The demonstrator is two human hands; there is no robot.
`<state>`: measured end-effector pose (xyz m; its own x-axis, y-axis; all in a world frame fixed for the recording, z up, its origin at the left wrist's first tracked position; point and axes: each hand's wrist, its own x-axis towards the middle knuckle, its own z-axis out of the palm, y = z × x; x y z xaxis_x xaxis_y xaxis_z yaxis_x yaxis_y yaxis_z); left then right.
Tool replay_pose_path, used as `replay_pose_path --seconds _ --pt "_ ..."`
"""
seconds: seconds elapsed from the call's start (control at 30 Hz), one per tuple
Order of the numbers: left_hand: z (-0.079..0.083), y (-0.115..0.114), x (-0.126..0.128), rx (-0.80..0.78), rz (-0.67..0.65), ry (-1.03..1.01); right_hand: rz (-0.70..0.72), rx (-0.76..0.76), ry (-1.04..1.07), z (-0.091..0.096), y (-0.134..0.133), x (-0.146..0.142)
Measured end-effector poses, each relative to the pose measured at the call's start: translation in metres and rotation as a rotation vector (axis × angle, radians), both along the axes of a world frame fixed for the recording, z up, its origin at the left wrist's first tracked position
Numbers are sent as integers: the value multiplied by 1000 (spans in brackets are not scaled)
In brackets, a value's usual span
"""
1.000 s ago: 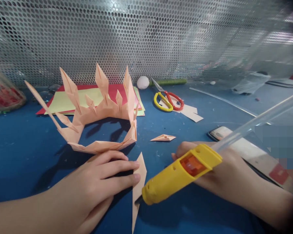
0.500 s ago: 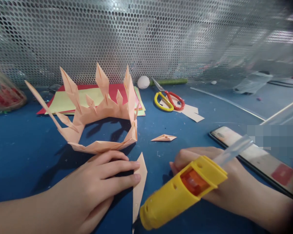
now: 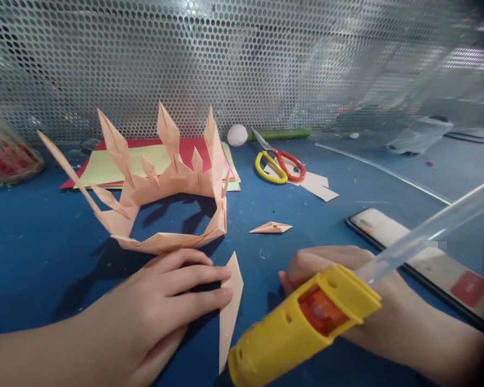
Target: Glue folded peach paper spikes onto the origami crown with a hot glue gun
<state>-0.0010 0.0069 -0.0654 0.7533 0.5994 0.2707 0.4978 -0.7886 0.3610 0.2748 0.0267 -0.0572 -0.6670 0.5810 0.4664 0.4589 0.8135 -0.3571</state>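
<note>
My right hand [image 3: 347,269] is closed round a yellow hot glue gun [image 3: 294,328], with a clear glue stick [image 3: 427,231] sticking out of its back end. The gun's dark nozzle is at the lower tip of a long, folded peach paper piece [image 3: 232,306]. Two fingertips of my left hand [image 3: 165,301] press that piece flat on the table, the fingers stretched out. Just beyond my left hand stands a peach paper crown [image 3: 175,180] with tall pointed spikes. A smaller folded paper diamond [image 3: 271,228] lies to the right of the crown.
Coloured paper sheets [image 3: 84,172] lie behind the crown. Scissors [image 3: 280,165] with red and yellow handles rest on paper scraps [image 3: 320,185]. A white ball [image 3: 237,135], a green stick [image 3: 284,134] and a perforated metal screen [image 3: 226,64] are behind. A phone [image 3: 423,263] lies right, a jar [image 3: 8,156] left.
The glue gun has shifted slightly down, its nozzle now at the paper piece's lower tip. The glue stick's back end has swung up. My left hand stays in place.
</note>
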Motion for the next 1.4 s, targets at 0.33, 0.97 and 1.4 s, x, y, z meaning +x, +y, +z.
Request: replay_pose_path --seconds 0.33,0.97,1.4 --pt "1 -1 -1 2 15 27 -65 87 11 -12 10 14" --pt "1 -1 -1 7 18 28 -93 143 15 -13 11 14" --pt "0 0 -1 -8 4 34 -68 99 6 -13 12 15"
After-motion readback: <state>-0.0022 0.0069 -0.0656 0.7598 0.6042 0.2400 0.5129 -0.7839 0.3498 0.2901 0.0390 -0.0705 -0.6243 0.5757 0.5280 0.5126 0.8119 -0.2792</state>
